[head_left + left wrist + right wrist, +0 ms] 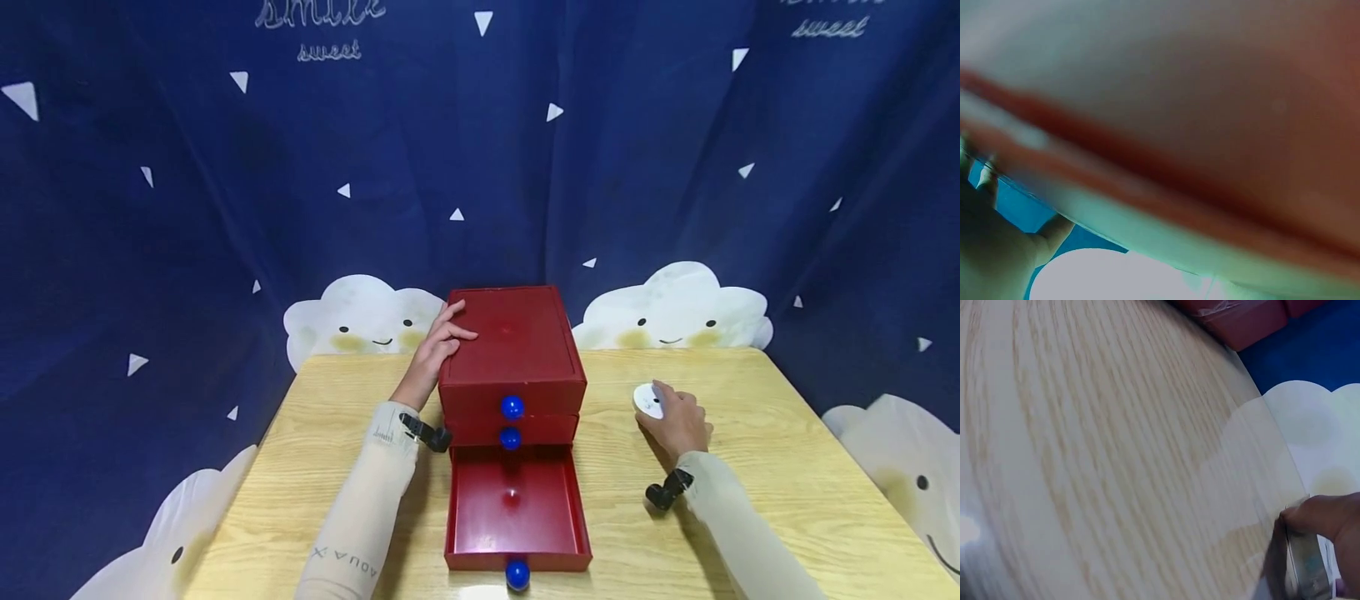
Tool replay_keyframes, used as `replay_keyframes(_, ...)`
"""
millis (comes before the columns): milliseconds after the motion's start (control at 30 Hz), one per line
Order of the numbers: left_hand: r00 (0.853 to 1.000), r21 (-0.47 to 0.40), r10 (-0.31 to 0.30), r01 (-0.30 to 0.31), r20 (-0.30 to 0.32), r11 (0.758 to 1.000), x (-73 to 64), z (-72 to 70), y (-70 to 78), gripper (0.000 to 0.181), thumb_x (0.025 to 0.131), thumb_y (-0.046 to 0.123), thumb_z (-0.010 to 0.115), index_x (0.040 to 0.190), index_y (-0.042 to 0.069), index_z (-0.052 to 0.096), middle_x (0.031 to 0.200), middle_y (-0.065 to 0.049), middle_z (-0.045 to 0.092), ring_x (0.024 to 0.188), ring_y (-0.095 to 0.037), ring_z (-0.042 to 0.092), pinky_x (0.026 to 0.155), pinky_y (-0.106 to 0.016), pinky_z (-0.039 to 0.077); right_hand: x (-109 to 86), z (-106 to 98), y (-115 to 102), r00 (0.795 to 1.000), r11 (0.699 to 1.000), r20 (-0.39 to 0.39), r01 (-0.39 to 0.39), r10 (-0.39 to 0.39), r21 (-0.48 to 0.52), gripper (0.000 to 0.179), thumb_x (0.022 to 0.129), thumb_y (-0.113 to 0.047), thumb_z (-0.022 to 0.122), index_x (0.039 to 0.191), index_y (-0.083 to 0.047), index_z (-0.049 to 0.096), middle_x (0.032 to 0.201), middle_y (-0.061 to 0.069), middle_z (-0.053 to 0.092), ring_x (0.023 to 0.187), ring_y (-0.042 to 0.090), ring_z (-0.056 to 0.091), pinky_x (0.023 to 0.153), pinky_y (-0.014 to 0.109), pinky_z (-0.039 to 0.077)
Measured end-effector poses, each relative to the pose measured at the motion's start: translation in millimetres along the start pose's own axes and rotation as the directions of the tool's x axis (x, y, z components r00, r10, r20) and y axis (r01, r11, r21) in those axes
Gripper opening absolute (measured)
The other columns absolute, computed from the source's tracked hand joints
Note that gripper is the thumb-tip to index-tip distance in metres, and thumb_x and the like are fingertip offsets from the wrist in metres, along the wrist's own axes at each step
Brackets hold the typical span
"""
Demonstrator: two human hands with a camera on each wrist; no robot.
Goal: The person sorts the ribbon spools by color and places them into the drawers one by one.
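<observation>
A dark red chest of drawers point(504, 340) with blue round knobs stands on the table. Its bottom drawer point(517, 525) is pulled out, and nothing lies inside. My left hand point(432, 360) rests against the chest's left top edge with fingers spread over the top. The left wrist view shows a blurred red surface point(1241, 137) close up, with part of that hand point(997, 250) at lower left. Right of the chest, my right hand point(681, 423) grips a small white round object point(647, 402) by its edge. In the right wrist view this object point(1307, 569) has a shiny side; its kind is unclear.
The light wooden table point(750, 417) reaches out to both sides of the chest. Behind it hangs a dark blue curtain point(480, 150) with white triangles and clouds. The pulled-out drawer's blue knob point(517, 574) juts toward the table's front.
</observation>
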State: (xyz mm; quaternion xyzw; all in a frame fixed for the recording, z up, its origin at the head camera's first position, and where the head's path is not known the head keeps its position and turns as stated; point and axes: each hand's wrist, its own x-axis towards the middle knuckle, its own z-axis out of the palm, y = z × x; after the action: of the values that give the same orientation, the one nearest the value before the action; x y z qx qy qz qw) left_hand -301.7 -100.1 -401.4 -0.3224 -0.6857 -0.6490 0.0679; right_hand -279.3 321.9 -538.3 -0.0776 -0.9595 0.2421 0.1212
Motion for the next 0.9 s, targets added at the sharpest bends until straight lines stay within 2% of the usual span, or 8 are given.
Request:
replay_keyframes(133, 1.0, 0.009, 0.004, -0.004, -0.001, 1.0, -3.4, 1.3, -1.2, 0.032, 0.093, 0.0, 0.039, 0.112, -0.012, 0.06, 0.156, -0.018, 0.023, 0.148, -0.022, -0.002, 0.116, -0.052, 0.0, -5.0, 0, 6, 0.999, 0.999, 0.02, 0.036, -0.035, -0.017, 0.061, 0.083, -0.037, 0.071, 0.136, -0.01, 0.054, 0.13, 0.033, 0.044, 0.11, 0.059, 0.043, 0.076, 0.069, 0.035)
replay_keyframes(267, 1.0, 0.007, 0.006, -0.006, 0.0, 1.0, -4.1, 1.3, -0.8, 0.032, 0.093, 0.001, 0.039, 0.113, -0.012, 0.06, 0.156, -0.019, 0.022, 0.148, -0.022, -0.002, 0.116, -0.051, 0.0, -7.3, -2, 10, 0.998, 0.998, 0.022, 0.06, -0.06, -0.008, 0.061, 0.082, -0.039, 0.071, 0.134, -0.01, 0.057, 0.128, 0.034, 0.044, 0.111, 0.058, 0.042, 0.078, 0.07, 0.034)
replay_keyframes(567, 1.0, -0.001, -0.011, 0.011, -0.009, 1.0, -0.3, -1.2, -0.3, 0.033, 0.092, 0.003, 0.039, 0.113, -0.01, 0.061, 0.157, -0.015, 0.023, 0.148, -0.016, -0.001, 0.116, -0.05, 0.002, -9.9, -9, 11, 0.991, 0.992, 0.053, 0.124, -0.124, -0.007, 0.063, 0.078, -0.042, 0.074, 0.128, -0.004, 0.061, 0.115, 0.032, 0.052, 0.105, 0.049, 0.045, 0.081, 0.06, 0.037)
replay_keyframes(733, 1.0, -0.003, -0.006, 0.006, -0.011, 1.0, 1.3, -0.3, -0.6, 0.033, 0.092, 0.003, 0.04, 0.113, -0.01, 0.061, 0.157, -0.015, 0.023, 0.148, -0.017, 0.0, 0.116, -0.051, 0.003, -18.8, -17, 5, 0.986, 0.987, 0.046, 0.156, -0.157, 0.025, 0.06, 0.079, -0.039, 0.075, 0.126, -0.004, 0.064, 0.111, 0.031, 0.059, 0.102, 0.046, 0.048, 0.082, 0.056, 0.038)
replay_keyframes(900, 1.0, -0.009, -0.006, 0.006, -0.007, 1.0, 1.5, 0.3, 0.4, 0.033, 0.092, 0.002, 0.039, 0.113, -0.011, 0.061, 0.157, -0.016, 0.022, 0.148, -0.016, -0.001, 0.116, -0.05, 0.002, -35.7, -26, -9, 0.982, 0.978, 0.026, 0.184, -0.187, 0.099, 0.056, 0.077, -0.031, 0.077, 0.125, -0.005, 0.064, 0.113, 0.031, 0.056, 0.105, 0.046, 0.047, 0.084, 0.056, 0.038)
